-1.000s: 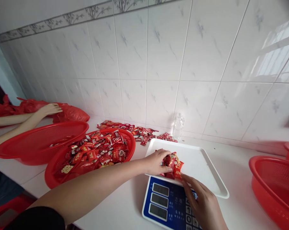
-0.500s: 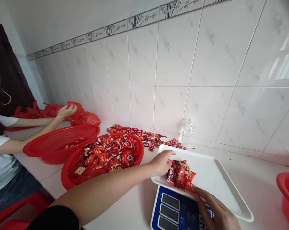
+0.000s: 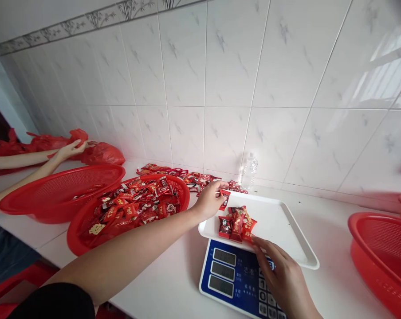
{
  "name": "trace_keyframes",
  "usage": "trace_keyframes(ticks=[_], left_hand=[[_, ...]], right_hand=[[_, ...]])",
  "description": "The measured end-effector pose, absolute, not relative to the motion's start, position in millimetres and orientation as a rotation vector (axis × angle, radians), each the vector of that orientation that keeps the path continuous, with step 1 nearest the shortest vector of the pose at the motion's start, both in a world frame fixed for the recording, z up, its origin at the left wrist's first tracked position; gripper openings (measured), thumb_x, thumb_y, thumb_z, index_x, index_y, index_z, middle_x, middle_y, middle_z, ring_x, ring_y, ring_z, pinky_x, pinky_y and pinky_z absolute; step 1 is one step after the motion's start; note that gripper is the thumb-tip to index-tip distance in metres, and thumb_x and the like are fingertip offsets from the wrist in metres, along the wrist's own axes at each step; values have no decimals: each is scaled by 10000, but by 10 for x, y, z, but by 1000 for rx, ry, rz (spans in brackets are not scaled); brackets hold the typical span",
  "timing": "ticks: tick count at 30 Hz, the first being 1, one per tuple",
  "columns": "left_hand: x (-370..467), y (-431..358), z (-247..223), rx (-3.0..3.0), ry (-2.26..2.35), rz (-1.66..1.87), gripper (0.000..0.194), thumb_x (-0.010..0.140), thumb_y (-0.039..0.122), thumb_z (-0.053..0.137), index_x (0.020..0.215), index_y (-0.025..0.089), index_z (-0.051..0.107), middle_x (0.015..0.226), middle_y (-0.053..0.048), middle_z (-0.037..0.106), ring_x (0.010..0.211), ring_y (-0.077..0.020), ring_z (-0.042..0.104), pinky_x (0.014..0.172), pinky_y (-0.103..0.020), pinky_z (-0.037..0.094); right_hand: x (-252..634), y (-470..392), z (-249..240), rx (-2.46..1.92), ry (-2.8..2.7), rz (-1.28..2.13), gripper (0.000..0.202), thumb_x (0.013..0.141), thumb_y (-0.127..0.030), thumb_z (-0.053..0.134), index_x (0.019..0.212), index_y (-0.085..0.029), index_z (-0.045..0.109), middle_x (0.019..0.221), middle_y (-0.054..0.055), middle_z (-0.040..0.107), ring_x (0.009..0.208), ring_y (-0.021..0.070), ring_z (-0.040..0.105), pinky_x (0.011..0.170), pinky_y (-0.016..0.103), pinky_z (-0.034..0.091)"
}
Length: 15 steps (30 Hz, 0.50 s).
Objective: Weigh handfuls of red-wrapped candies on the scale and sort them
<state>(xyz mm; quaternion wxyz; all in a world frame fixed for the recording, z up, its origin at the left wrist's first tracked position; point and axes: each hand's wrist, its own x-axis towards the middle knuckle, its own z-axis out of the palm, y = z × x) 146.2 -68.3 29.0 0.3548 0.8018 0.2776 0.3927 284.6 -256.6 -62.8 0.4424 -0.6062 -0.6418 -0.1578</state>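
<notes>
My left hand (image 3: 210, 200) is over the far left corner of the white tray (image 3: 287, 235), its fingers pinched on a small red wrapped candy (image 3: 225, 199). Several more red wrapped candies (image 3: 236, 223) lie in a small pile at the tray's near left side. My right hand (image 3: 283, 274) reaches in from the near right. Its fingertips come together at the corner of an orange-red candy packet (image 3: 249, 228) at the pile's right edge, by the tray's front rim. The tray sits on a blue scale (image 3: 240, 270) with three display windows; my right hand covers part of its keypad.
Left of the scale stands a red basket (image 3: 183, 188) full of wrapped candies, with another red basket (image 3: 117, 175) beyond it. Candy strips (image 3: 194, 177) and a clear bottle (image 3: 250, 170) lie along the wall. A co-worker's hand (image 3: 70, 148) handles red bags (image 3: 104, 153). Another red basket (image 3: 360, 239) is at right.
My left hand has lifted away from the pile toward the tray's far left corner, and a red candy now shows in its fingers. My right hand stays by the pile. The camera view has shifted.
</notes>
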Motion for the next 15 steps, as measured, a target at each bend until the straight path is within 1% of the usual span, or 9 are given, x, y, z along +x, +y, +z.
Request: trace_keyframes(ticks=[3, 6, 10, 12, 15], left_hand=[[1482, -773, 297, 2024, 630, 1008, 405, 756, 17, 571, 1113, 208, 582, 1188, -74, 621, 1105, -207, 594, 944, -378, 500], [1501, -881, 211, 2050, 569, 889, 442, 767, 19, 564, 1163, 213, 556, 1225, -87, 601, 1133, -219, 586, 961, -394, 493], [1466, -1001, 94, 2276, 512, 793, 479, 783, 31, 569, 1223, 215, 527, 1323, -96, 541, 1261, -229, 485, 1080, -421, 392], [1411, -1041, 83, 2343, 509, 824, 486, 805, 86, 594, 1262, 219, 498, 1356, -94, 515, 1281, -232, 462, 1104, -427, 362], [1287, -1082, 70, 2272, 544, 971, 464, 853, 217, 613, 1291, 247, 464, 1368, -76, 511, 1281, -236, 468, 1102, -428, 369]], right_hand=[[2842, -2572, -603, -1505, -1592, -344, 221, 961, -280, 443, 1078, -225, 622, 995, 42, 722, 867, 177, 704, 711, 266, 585], [2833, -2575, -584, -1513, -1588, -322, 227, 966, -288, 436, 1077, -226, 623, 993, 42, 719, 864, 177, 701, 712, 270, 582], [2826, -2579, -569, -1524, -1593, -289, 230, 972, -290, 427, 1094, -228, 612, 1004, 47, 711, 856, 172, 696, 700, 266, 578], [2822, -2586, -551, -1525, -1590, -290, 232, 973, -288, 422, 1090, -227, 613, 999, 50, 712, 850, 174, 696, 692, 269, 575], [2813, -2596, -516, -1527, -1587, -301, 236, 972, -287, 420, 1079, -226, 621, 983, 48, 717, 850, 174, 698, 691, 269, 574]])
